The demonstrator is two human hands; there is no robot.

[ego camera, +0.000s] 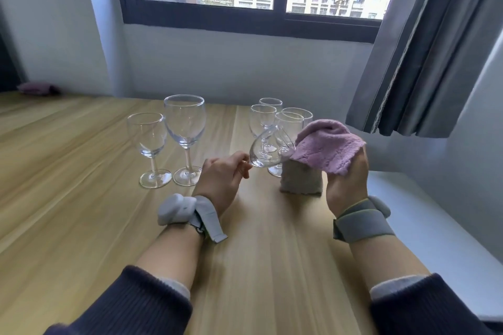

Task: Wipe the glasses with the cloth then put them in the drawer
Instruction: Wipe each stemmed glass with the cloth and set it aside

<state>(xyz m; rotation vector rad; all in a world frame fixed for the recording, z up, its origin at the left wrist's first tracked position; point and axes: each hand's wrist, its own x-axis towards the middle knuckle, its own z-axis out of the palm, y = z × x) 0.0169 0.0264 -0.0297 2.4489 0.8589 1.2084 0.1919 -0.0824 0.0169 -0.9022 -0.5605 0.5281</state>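
Plainly, the wine glass [268, 148] under inspection was held tilted on its side above the table [258, 253], toward the far right part of the top, bowl mouth turned to the right and touching the cloth [328, 148]; its stem and foot were hidden behind the left hand [221, 175], whose fingers curled and pinched at the base of the bowl, so the exact hold on the stem could not be told; the right hand [347, 182] was raised palm-in with the pink cloth draped over its fingers, gripping it, the lower fold of the cloth hanging to the table surface; both wrists carried grey strapped bands. The glass was judged light, rigid, thin-walled and fragile, smooth enough to slip in bare fingers; the stem, or the junction of stem and bowl, was judged the proper place to hold, with wiping pressure on the rim kept gentle; the cloth was soft, limp and plush, conforming readily to the bowl. Two stemmed glasses [168, 141] stood upright left of the hands, toward the far edge; a cluster of further glasses [268, 114] stood upright just behind the held one, near enough to be struck by a careless swing; no drawer was visible in this view.
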